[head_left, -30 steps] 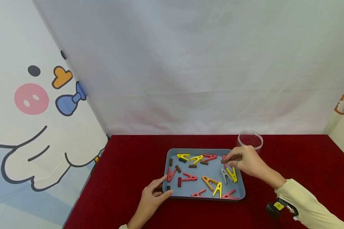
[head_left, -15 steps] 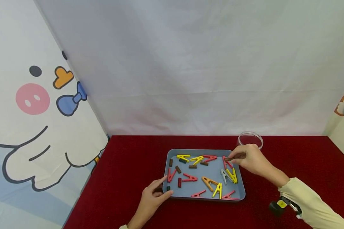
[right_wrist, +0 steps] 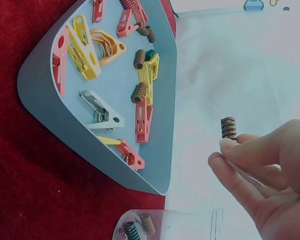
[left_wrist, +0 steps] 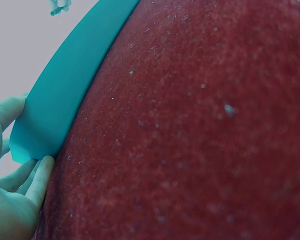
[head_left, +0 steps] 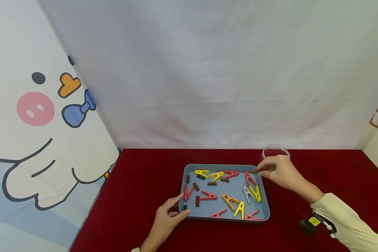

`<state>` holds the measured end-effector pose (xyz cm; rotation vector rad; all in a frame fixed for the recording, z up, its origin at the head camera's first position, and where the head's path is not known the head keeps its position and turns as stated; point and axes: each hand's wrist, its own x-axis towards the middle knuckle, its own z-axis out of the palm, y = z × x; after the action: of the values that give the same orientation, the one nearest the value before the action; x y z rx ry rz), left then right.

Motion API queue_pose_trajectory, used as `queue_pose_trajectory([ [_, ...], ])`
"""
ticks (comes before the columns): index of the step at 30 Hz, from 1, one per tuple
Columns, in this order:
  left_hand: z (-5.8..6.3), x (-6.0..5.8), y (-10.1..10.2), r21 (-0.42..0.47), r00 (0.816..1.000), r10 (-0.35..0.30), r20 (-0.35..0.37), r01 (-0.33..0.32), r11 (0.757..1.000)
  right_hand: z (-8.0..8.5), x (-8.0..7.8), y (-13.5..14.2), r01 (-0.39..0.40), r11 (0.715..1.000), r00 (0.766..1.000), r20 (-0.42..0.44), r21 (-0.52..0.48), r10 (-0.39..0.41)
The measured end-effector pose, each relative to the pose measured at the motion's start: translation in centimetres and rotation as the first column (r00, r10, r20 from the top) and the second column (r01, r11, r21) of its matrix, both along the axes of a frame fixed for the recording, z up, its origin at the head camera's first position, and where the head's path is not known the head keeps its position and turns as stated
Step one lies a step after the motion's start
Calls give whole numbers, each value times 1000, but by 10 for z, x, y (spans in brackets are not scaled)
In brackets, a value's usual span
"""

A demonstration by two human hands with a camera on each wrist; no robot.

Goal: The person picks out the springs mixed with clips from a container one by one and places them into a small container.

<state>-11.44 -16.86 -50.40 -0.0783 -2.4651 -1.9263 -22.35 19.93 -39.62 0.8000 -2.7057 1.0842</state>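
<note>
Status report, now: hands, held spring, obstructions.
Right hand pinches brown spring in midair. Left hand holds tray at near left corner. Right hand partly hides clear jar, head view.

Head: we look forward and down from farthest off. Left wrist: we face red cloth (left_wrist: 200, 130) and the wall of the tray (left_wrist: 65, 90), very near. Right wrist: we look, turned sideways, across a tray corner; tray, jar (right_wrist: 185, 225) and backdrop (head_left: 226, 70) shared with head

Left hand (head_left: 165, 215) was bare with a sliver of cream cuff (head_left: 136, 250) at head-view 7 o'clock, right hand (head_left: 279, 171) bare below a plain cream sleeve (head_left: 349, 220) at 4 o'clock, whose 9 o'clock edge carried a black strap (head_left: 333, 229), silvery fitting (head_left: 328, 226) and black unit (head_left: 307, 227) with yellow square (head_left: 314, 221).
</note>
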Motion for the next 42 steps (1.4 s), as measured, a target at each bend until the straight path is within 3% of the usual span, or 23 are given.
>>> queue_pose_trajectory([
  [18, 0, 0, 1, -17, 1000, 11, 5, -11, 1000, 2, -6, 9, 54, 997, 994, 101, -48, -49],
  [25, 0, -1, 0, -13, 1000, 8, -3, -8, 1000, 5, -8, 12, 74, 996, 995, 74, -46, -71],
  [29, -1, -1, 1, -12, 1000, 7, -2, -7, 1000, 5, -9, 14, 74, 995, 992, 106, -68, -67],
  [42, -1, -1, 0, -12, 1000, 10, -6, -10, 1000, 8, -16, 22, 94, 995, 995, -13, -15, -94],
])
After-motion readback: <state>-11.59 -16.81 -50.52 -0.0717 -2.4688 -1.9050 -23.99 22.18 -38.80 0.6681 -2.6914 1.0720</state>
